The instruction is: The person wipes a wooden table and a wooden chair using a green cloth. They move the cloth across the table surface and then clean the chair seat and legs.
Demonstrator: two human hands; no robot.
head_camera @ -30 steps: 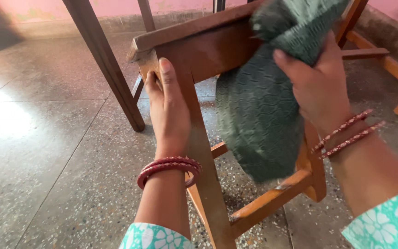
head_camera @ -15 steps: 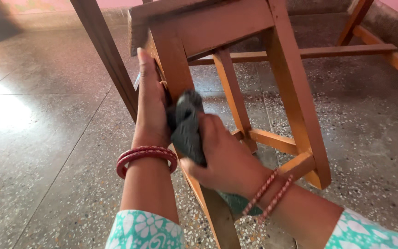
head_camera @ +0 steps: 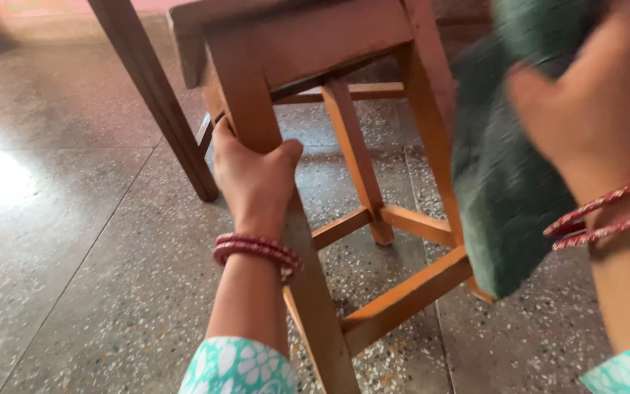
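Left hand point(head_camera: 257, 179) grips the wooden stool point(head_camera: 315, 51) leg; right hand point(head_camera: 592, 109), at 2 o'clock, clutches the green cloth point(head_camera: 504, 204) off the wood, wiping seemingly unfinished

The wooden stool point(head_camera: 344, 109) is orange-brown, its near leg and seat rail a deeper reddish brown, with paler scuffed patches along the leg edges. The cloth point(head_camera: 501, 197) is dark green with a fine raised, scale-like texture, blurred here. Both wrists carry bangles point(head_camera: 257, 252) in dark red with small white flecks. The sleeves point(head_camera: 238, 368) are turquoise printed with white flowers. The floor point(head_camera: 74, 241) is grey terrazzo speckled with white, black and brown chips, crossed by thin dark joint lines, with a bright washed-out glare at its left edge. The slanting furniture leg point(head_camera: 154, 95) is dark brown.
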